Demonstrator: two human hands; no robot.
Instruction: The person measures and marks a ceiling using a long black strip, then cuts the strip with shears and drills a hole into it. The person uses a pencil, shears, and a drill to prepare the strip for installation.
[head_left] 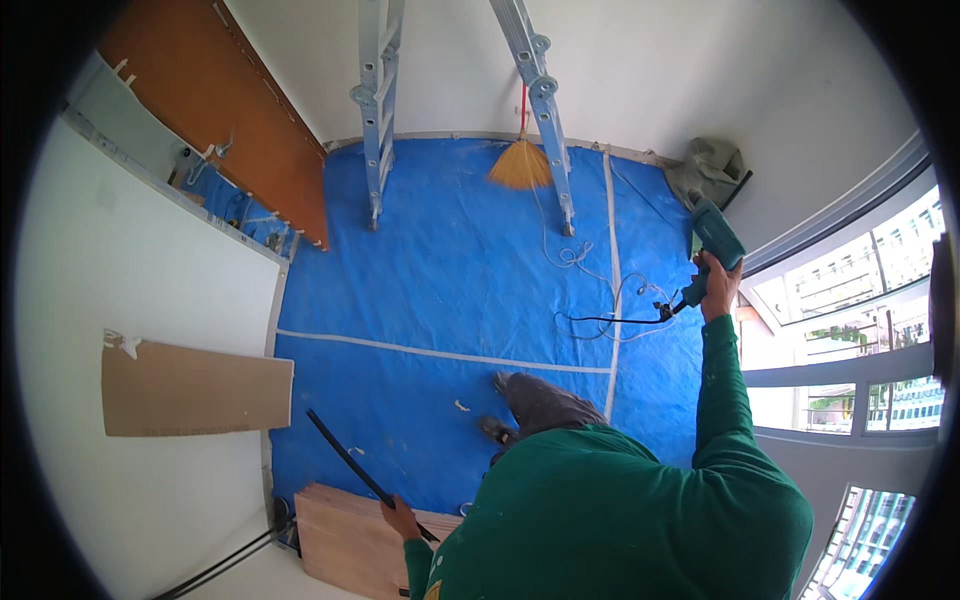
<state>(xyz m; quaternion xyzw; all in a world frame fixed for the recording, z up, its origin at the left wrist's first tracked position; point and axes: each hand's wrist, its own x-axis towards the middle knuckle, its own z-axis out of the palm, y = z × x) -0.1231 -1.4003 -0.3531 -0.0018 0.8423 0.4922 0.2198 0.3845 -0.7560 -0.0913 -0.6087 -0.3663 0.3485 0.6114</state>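
Note:
My right hand [720,285] is wrapped round the grip of a teal corded power tool [718,232], held out to the right near the window. The tool looks drill-like, but its front end is hard to make out. A black power cord [625,320] runs leftward from its handle. Down at the lower left, my left hand [402,517] closes round a long, thin black rod [345,455], which slants up and to the left. Its near end passes beneath my hand toward my body.
Blue sheeting [440,260] covers the floor. Ahead stands an aluminium ladder [380,130], with a straw broom [522,165] by its right leg. A grey-green bag [712,165] lies in the far right corner. Wooden boards [340,535] lie lower left; cardboard [200,390] is against the left wall.

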